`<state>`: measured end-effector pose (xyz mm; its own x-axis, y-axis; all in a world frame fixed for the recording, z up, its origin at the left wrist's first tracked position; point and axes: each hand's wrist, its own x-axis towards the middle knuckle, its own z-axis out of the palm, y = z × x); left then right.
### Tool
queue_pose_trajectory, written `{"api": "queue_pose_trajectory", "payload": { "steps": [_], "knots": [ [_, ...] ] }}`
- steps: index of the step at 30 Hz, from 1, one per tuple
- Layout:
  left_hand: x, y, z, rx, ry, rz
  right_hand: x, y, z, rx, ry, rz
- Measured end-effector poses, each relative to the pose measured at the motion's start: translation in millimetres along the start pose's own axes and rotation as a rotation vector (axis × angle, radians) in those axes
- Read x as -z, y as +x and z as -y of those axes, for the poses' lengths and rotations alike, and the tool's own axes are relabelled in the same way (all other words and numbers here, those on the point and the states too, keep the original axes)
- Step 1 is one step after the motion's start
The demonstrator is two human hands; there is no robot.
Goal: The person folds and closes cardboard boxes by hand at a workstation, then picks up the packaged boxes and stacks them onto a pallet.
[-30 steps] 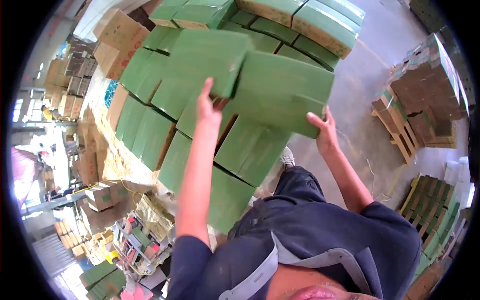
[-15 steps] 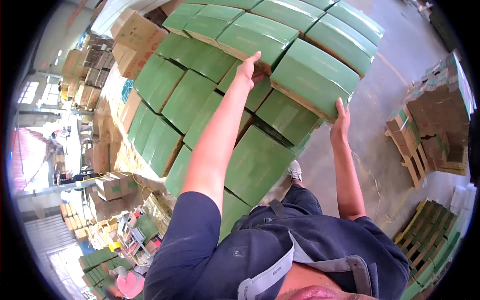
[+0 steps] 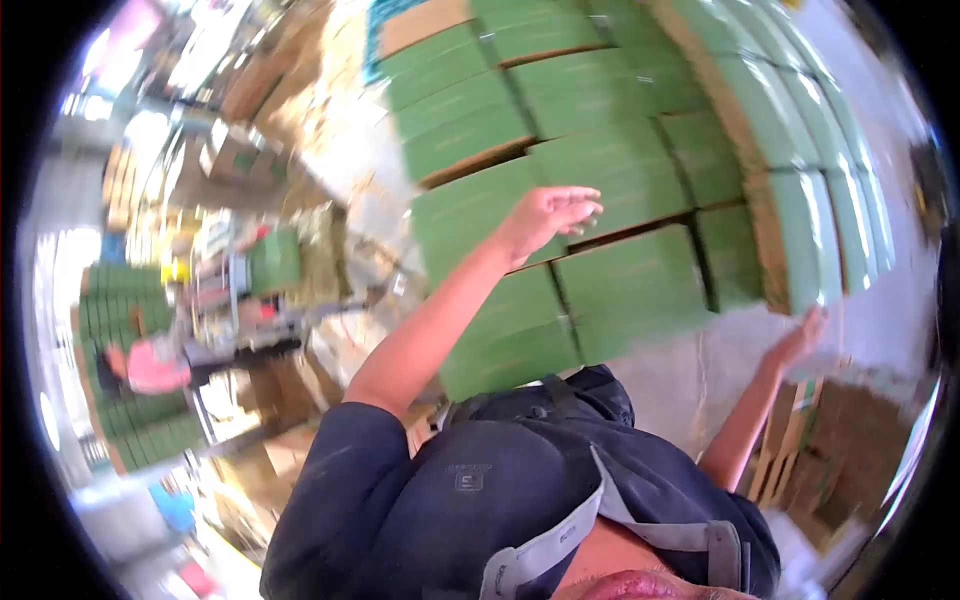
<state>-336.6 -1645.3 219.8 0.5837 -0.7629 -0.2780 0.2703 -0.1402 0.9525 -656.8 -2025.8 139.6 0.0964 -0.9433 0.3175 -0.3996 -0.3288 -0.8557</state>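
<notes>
Large green cartons are stacked in front of me, with a lower layer (image 3: 630,280) and a raised row on the right. My left hand (image 3: 550,220) is over the lower cartons, its fingers loosely bent and apart, with nothing in it. My right hand (image 3: 798,340), blurred, is beside the near end of the raised end carton (image 3: 800,235). Its fingers look stretched out towards the carton's lower corner; whether they touch it I cannot tell.
A person in a pink top (image 3: 157,366) is at the left, by more stacked green cartons (image 3: 150,435). A wooden pallet (image 3: 785,450) with brown cardboard (image 3: 850,440) stands at the lower right. Grey concrete floor (image 3: 655,385) shows beside the stack.
My view has turned, so the stack appears rotated. The end carton, earlier between my hands, now sits in line with the raised row. My left hand has come away from the raised cartons.
</notes>
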Motion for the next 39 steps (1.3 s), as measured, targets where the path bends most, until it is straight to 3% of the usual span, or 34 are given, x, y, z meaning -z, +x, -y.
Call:
{"api": "queue_pose_trajectory", "payload": {
  "steps": [3,5,7,8,10,13,15,19,21,22,24,28,30,31,33,35,37,39],
  "knots": [
    [96.4,-106.9,33.2,0.016,-0.26,-0.281,-44.1,-78.3,173.2,0.0,0.285,0.069],
    [164.8,-170.3,77.4,-0.019,-0.359,-0.463,-95.6,-154.1,250.5,0.229,0.266,0.358],
    [218.9,-226.3,127.0,0.108,-0.327,-0.764,-157.6,-242.6,296.1,0.2,0.378,0.752],
    [240.1,-255.8,141.7,0.137,-0.331,-0.85,-182.1,-298.2,326.6,0.241,0.229,0.9],
    [297.3,-301.2,197.7,0.163,-0.493,-0.983,-244.2,-399.9,355.0,0.434,0.302,1.289],
    [333.9,-373.1,256.3,0.22,-0.733,-1.173,-307.1,-539.3,387.7,0.295,0.239,1.696],
    [349.4,-406.2,271.0,0.212,-0.821,-1.286,-344.3,-603.1,382.9,0.571,0.294,1.778],
    [366.5,-452.8,294.1,0.108,-1.061,-1.365,-378.9,-675.0,364.1,0.603,0.29,1.877],
    [396.0,-456.8,297.4,0.004,-1.098,-1.381,-399.6,-696.4,368.4,-0.018,0.041,2.034],
    [408.5,-458.8,300.3,-0.054,-1.098,-1.402,-403.5,-707.1,374.4,-0.021,0.045,2.037],
    [425.5,-463.8,307.0,-0.071,-1.108,-1.421,-402.3,-728.4,371.7,-0.39,0.056,1.973],
    [519.3,-444.3,296.3,0.108,-0.996,-1.568,-451.6,-749.2,321.0,-0.564,-0.075,1.988],
    [595.1,-434.1,298.4,0.012,-0.914,-1.53,-502.4,-767.5,306.9,-0.746,-0.068,1.881],
    [597.5,-432.1,299.0,-0.016,-0.955,-1.475,-501.1,-768.8,296.4,-0.775,-0.097,1.854],
    [613.4,-423.3,298.6,0.02,-0.95,-1.436,-501.7,-775.4,288.1,-0.927,0.241,1.921],
    [628.0,-416.6,300.9,0.07,-1.081,-1.484,-500.8,-770.4,285.3,-1.018,0.292,1.861],
    [628.4,-416.9,301.0,-0.1,-1.14,-1.352,-488.4,-756.2,280.7,-1.171,0.371,1.81],
    [607.4,-413.9,294.3,-0.132,-1.175,-1.224,-466.5,-739.3,295.9,-1.243,0.418,1.773]
  ]
}}
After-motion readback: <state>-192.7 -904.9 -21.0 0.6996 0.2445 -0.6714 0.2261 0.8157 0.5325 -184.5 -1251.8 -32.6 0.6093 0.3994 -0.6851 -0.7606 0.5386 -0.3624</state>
